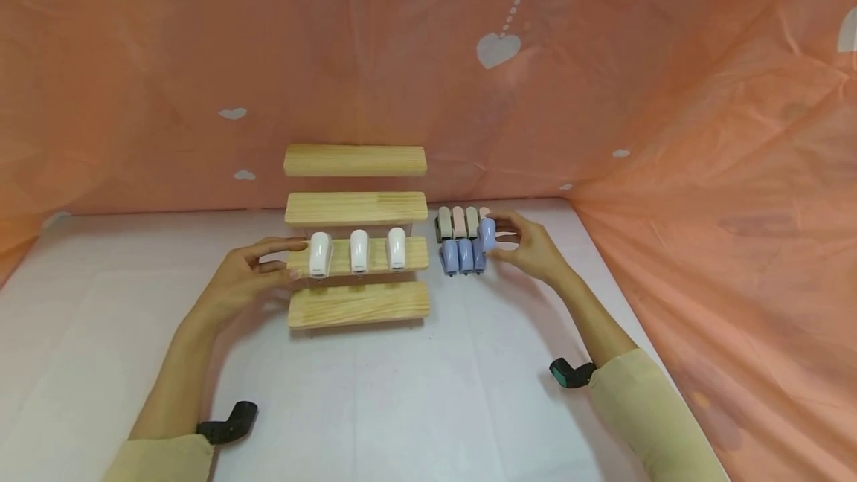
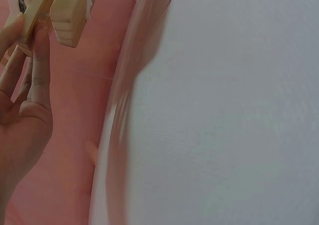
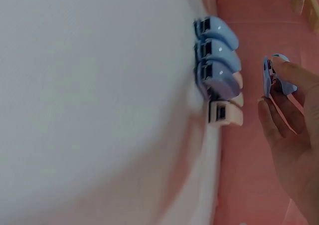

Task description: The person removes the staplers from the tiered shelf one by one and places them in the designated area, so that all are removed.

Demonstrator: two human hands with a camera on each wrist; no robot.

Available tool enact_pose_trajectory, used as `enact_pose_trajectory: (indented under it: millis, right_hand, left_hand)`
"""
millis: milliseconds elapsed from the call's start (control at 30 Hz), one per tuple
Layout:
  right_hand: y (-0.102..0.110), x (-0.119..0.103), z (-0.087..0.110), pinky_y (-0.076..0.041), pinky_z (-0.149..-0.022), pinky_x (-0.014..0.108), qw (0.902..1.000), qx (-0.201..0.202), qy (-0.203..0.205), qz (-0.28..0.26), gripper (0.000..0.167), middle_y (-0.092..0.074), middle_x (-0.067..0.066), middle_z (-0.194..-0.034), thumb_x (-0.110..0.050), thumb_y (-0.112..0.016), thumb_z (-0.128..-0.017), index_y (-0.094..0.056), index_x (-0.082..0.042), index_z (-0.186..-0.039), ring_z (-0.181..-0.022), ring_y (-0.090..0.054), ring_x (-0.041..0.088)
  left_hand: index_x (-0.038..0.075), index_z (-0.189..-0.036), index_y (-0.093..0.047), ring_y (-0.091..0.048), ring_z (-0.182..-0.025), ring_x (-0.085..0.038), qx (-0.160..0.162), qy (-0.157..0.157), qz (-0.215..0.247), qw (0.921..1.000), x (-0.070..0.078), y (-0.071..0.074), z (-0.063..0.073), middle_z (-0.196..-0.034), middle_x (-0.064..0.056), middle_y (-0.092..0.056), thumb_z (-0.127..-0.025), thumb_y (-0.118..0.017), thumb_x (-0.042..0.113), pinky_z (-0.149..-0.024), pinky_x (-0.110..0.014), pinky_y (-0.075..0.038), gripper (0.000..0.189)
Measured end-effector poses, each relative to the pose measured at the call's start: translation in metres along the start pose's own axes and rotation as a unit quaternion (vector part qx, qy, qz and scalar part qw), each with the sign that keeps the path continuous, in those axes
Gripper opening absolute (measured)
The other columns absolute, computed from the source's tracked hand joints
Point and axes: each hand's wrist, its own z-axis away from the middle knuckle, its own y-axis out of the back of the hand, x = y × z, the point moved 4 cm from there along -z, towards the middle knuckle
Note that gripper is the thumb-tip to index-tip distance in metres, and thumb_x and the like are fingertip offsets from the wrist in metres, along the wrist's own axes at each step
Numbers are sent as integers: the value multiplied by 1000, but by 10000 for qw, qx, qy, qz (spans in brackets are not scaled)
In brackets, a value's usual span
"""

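My right hand pinches a blue mini stapler between thumb and fingers, raised off the table. Three more blue staplers stand side by side just left of it. Thumb and fingertips of my left hand grip the left end of a wooden shelf board. Three white mini staplers sit spaced along that board. In the left wrist view the left hand holds the board's end from below. The right wrist view shows the held stapler with its jaws apart.
The stepped wooden rack has two higher boards, the top one at the back, and a lower front board. Behind the blue staplers stands a row of green and pink staplers. An orange curtain hangs behind the white table.
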Motion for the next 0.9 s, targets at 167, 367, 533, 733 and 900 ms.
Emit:
enact_pose_trajectory:
  millis: [167,367,533,733,900]
  right_hand:
    - [2,32,3,-47,-102,50,9998,49,-204,39,65,-58,25,-130,4,-81,-79,-52,3,-137,-116,-59,42]
    - [5,46,7,-51,-98,44,9996,75,-266,107,62,-61,21,-127,2,-83,-78,-55,-1,-133,-114,-62,37]
    - [4,54,10,-51,-97,45,9995,68,-299,114,62,-62,22,-126,3,-82,-77,-56,-1,-133,-115,-62,38]
    - [0,65,10,-52,-96,47,9990,28,-392,230,62,-62,23,-127,0,-82,-78,-55,-1,-134,-114,-62,38]
    - [-2,70,9,-50,-98,47,9979,27,-517,382,60,-63,22,-125,2,-81,-78,-56,-2,-133,-114,-63,37]
  left_hand:
    - [4,-133,-62,-70,-98,-10,-43,-67,175,9998,0,0,1,-132,5,-59,-90,-72,2,-79,-29,-58,44]
    - [1,-133,-61,-69,-96,-10,7,0,97,10000,-1,0,2,-131,9,-59,-91,-72,4,-79,-26,-58,44]
    - [2,-133,-61,-68,-95,-12,46,88,-31,9999,-1,0,2,-131,10,-59,-91,-72,7,-79,-27,-58,44]
    - [0,-134,-60,-68,-95,-10,63,144,-94,9998,-1,-1,2,-134,9,-56,-91,-73,8,-80,-29,-58,46]
    - [-1,-135,-58,-68,-98,-10,3,54,-122,9999,0,0,1,-139,6,-52,-91,-73,8,-81,-30,-58,48]
